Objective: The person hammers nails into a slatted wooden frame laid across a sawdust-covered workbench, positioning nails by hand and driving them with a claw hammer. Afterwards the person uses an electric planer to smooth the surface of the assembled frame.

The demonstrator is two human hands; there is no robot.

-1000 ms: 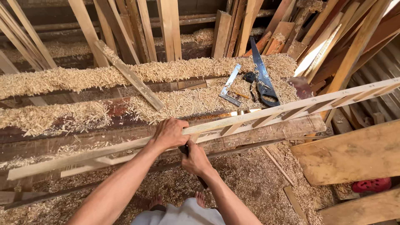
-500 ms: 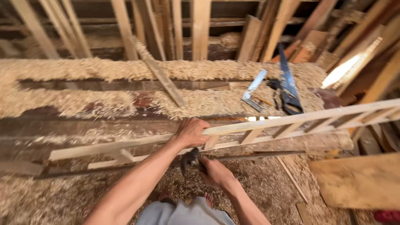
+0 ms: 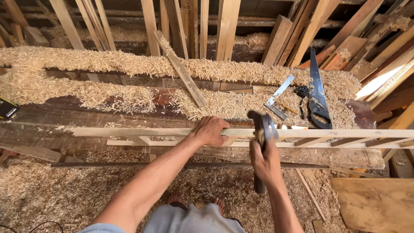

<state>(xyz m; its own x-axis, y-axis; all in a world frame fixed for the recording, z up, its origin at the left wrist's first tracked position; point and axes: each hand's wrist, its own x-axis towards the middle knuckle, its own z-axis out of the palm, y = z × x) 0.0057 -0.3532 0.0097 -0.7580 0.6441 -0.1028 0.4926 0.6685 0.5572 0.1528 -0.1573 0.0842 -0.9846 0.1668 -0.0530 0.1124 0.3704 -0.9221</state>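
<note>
Hammer [image 3: 261, 129] raised in right hand [image 3: 265, 162], left hand [image 3: 210, 130] gripping wooden frame [image 3: 327, 137]

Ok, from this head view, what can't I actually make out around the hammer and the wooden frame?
- Hammer head: motion-blurred, so its exact shape is unclear.
- Hammer handle: the right hand covers its middle.
- Wooden frame: the right picture edge cuts it off; the left hand covers the rail under its grip.
- Any nail at the joint: too small to see.
- Handsaw handle: partly buried in wood shavings.
</note>
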